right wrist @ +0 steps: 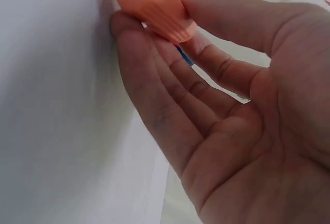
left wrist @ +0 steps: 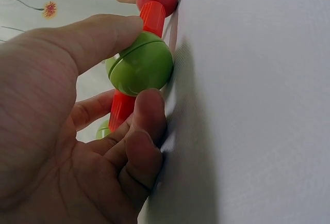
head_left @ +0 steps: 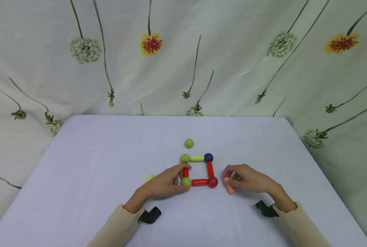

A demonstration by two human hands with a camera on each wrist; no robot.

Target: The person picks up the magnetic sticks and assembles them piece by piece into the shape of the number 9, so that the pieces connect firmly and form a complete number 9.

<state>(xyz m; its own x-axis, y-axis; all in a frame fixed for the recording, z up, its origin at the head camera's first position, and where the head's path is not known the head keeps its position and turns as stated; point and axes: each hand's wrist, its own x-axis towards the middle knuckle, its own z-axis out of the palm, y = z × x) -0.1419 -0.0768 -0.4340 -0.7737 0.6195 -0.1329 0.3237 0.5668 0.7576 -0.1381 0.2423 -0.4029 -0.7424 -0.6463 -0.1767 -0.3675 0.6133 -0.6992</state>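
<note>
the counter (head_left: 109, 164) is covered by a smooth, pale lilac cloth, faintly creased across its width. behind and on both sides hangs a cream curtain (head_left: 232, 68) printed with long-stemmed flowers; its fabric falls in soft folds.

on the counter lies a flat square frame (head_left: 197, 169) of glossy plastic rods and balls. far edge: a green ball (head_left: 184, 157), a yellow rod (head_left: 197, 158) and a blue ball (head_left: 208, 157). the two side edges are short red rods. near edge: a green corner ball (head_left: 186, 181), a red rod (head_left: 200, 182) and a red ball (head_left: 212, 181). a loose green ball (head_left: 188, 143) sits apart, just beyond the far edge. a yellow-green piece (head_left: 149, 178) shows partly behind the left wrist.

the left hand (head_left: 166, 183) holds the green corner ball (left wrist: 142, 64) in a narrow grip, thumb on one side and a curled finger on the other (a moulded seam runs round the ball).

the right hand (head_left: 248, 178) rests just right of the red ball, apart from it. its grip pinches a pale orange rod (right wrist: 154, 7) between thumb and fingertips; the rod is ribbed along its body, with a flat end bearing a small round disc. the other fingers lie straight against the cloth.

a black mount shows at each beige sleeve cuff.
</note>
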